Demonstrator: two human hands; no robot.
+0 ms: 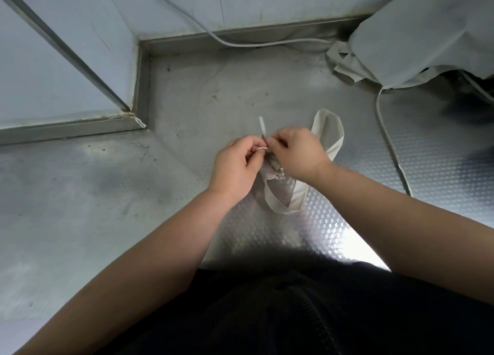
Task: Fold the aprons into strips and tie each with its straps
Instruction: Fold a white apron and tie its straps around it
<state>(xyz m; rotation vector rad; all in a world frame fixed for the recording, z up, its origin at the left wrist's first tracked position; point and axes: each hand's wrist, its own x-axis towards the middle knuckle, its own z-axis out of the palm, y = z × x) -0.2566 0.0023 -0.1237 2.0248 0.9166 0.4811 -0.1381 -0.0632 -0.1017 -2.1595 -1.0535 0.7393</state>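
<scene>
1. Head view, grip. Pinching the thin strap [261, 126] from both sides: left hand [235, 167] with fingers curled round a small loop of it, right hand [298, 154] with thumb and fingertips closed on it just beside. Knuckles of the two hands nearly touching; one free strap end standing up and away beyond them.
2. Head view, place. Resting on the steel counter [187, 101] at mid-view, directly beneath and between the hands: the folded apron [300, 194], its bunched middle partly hidden by both palms.
3. Head view, long axis. Running diagonally as a narrow strip, from a rounded looped end at far right, past the right hand, to a turned-back end on the near side, toward the body. Pointing neither straight ahead nor square across.
4. Head view, relation governing the coming move. Crossing the strip at its bunched middle, with the pinch just above it; both hands about equally near, one on each side of the strip. Judged as the knotting step, calling for a pull outward to left and right, across the strip.
5. Head view, remainder. Heaped at far right, well apart from the hands: a pile of pale cloth [417, 34], probably further aprons.
</scene>
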